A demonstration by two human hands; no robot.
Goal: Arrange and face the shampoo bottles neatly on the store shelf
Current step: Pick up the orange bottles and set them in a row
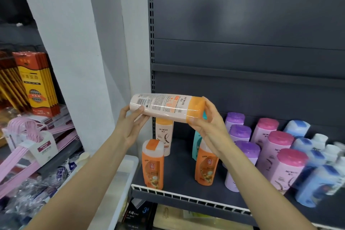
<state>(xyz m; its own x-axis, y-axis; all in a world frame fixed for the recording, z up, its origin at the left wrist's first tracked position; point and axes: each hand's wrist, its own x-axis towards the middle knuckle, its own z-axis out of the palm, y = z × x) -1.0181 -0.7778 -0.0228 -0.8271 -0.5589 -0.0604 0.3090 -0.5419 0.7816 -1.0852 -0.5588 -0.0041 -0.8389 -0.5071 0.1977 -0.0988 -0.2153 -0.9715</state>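
Both hands hold the bottle (pixel 164 107) sideways above the shelf's (pixel 179 170) left end: left hand (pixel 130 123) curled round its base, right hand (pixel 207 123) round the orange cap. Best to turn it upright, label forward, and set it behind the orange bottles (pixel 153 166).

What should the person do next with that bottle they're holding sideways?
Probably turn the peach bottle upright, orange cap up, and stand it by the matching bottle at the shelf's back. Both hands, left and right, hold it lying flat, barcode side showing.
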